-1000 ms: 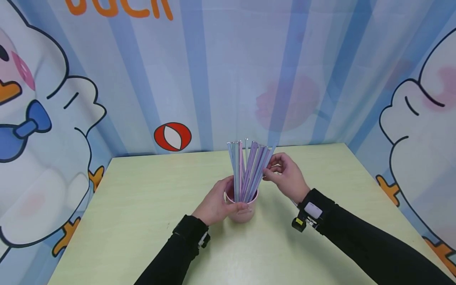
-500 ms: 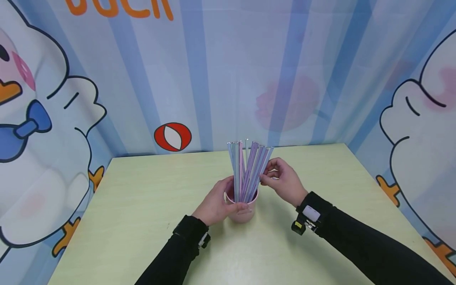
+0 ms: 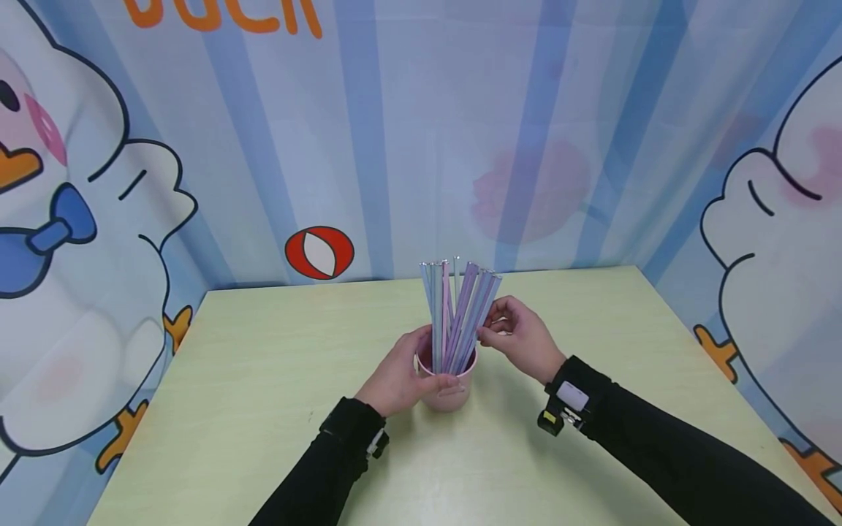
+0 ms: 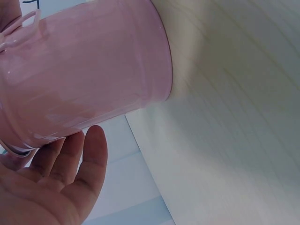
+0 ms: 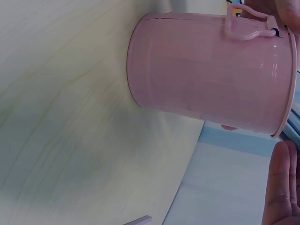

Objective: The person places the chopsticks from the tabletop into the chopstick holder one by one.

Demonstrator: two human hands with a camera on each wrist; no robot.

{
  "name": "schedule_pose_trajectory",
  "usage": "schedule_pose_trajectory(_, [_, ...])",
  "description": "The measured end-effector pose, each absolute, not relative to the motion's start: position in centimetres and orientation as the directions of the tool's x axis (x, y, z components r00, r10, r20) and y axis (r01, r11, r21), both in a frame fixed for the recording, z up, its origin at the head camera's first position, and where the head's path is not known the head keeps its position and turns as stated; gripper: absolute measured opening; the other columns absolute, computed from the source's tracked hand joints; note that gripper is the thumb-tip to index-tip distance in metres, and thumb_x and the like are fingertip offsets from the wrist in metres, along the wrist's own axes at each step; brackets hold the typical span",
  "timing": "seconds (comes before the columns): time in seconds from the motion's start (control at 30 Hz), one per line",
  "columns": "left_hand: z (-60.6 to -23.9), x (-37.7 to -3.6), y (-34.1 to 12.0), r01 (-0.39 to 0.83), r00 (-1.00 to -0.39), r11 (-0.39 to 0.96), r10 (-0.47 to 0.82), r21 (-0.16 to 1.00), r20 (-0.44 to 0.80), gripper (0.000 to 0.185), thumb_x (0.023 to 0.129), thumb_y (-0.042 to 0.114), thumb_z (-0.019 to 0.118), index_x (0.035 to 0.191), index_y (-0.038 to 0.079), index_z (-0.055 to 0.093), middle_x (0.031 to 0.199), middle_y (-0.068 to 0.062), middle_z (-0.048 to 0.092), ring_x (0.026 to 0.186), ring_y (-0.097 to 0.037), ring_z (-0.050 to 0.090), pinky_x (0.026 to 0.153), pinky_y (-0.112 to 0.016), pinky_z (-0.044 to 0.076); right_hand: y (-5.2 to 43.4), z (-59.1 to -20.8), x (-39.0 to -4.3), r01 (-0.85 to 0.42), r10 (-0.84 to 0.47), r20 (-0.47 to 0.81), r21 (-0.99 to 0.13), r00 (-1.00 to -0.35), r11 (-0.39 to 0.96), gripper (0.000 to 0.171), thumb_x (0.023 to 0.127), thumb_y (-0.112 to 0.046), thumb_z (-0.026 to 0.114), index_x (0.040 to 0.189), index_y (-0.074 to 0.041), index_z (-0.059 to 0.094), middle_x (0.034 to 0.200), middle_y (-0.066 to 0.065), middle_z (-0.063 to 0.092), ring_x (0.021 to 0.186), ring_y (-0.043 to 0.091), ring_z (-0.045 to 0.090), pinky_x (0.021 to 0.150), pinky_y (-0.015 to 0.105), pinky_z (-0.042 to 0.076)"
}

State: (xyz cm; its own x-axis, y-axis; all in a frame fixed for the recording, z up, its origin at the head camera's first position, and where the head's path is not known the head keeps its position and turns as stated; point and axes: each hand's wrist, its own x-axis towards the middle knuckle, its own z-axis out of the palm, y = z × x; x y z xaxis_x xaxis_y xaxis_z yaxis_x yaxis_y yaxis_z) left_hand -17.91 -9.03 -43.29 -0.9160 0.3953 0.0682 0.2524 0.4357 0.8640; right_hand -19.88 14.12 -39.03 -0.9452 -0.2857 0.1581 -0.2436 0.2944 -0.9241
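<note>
Between right hand [image 3: 522,342] fingers [image 3: 490,332]: rightmost straw [image 3: 485,307]; left hand [image 3: 401,376] grips cup [image 3: 447,391].

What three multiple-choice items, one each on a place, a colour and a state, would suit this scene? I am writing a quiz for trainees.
1. Where does the cup stand?
A. on the table
B. on the floor
C. on a shelf

2. What colour is the cup?
A. green
B. pink
C. black

3. What is the right hand doing?
A. lying flat on the table
B. hanging idle beside the cup
C. pinching a straw

Answers:
1. A: the cup's base rests on the pale green table, with the left hand curled round its side.
2. B: both wrist views show its pink wall.
3. C: its fingertips close on a straw at the right edge of the bundle of straws that stands in the cup.
</note>
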Motion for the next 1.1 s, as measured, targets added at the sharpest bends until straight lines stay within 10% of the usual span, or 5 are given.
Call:
schedule_pose_trajectory(0.6, [-43.3,-17.8,-9.1,0.251,-0.920,0.457,0.388,0.853,0.063,0.092,0.074,0.046,0.082,0.149,0.023,0.035,0.140,0.004,0.046,0.126,-0.014,0.043,0.109,-0.042,0.032,19.2,-41.6,-22.6,-0.397,-0.362,0.206,-0.690,-0.909,0.606,0.024,0.091,-0.008,0.068,0.114,0.001,0.066,0.098,0.007,0.067,0.092,0.023,0.063,0.082,0.039,0.053])
schedule_pose_trajectory(1.1, [-43.3,-17.7,-9.1,0.247,-0.920,0.453,0.386,0.857,0.061,0.090,0.075,0.045,0.082,0.149,0.020,0.037,0.138,0.002,0.048,0.125,-0.016,0.046,0.107,-0.044,0.034,24.1,-43.4,-23.3,-0.308,-0.346,0.005,-0.467,-0.938,0.829,0.025,0.089,-0.006,0.067,0.108,0.010,0.067,0.092,0.014,0.066,0.082,0.026,0.061,0.070,0.039,0.050])
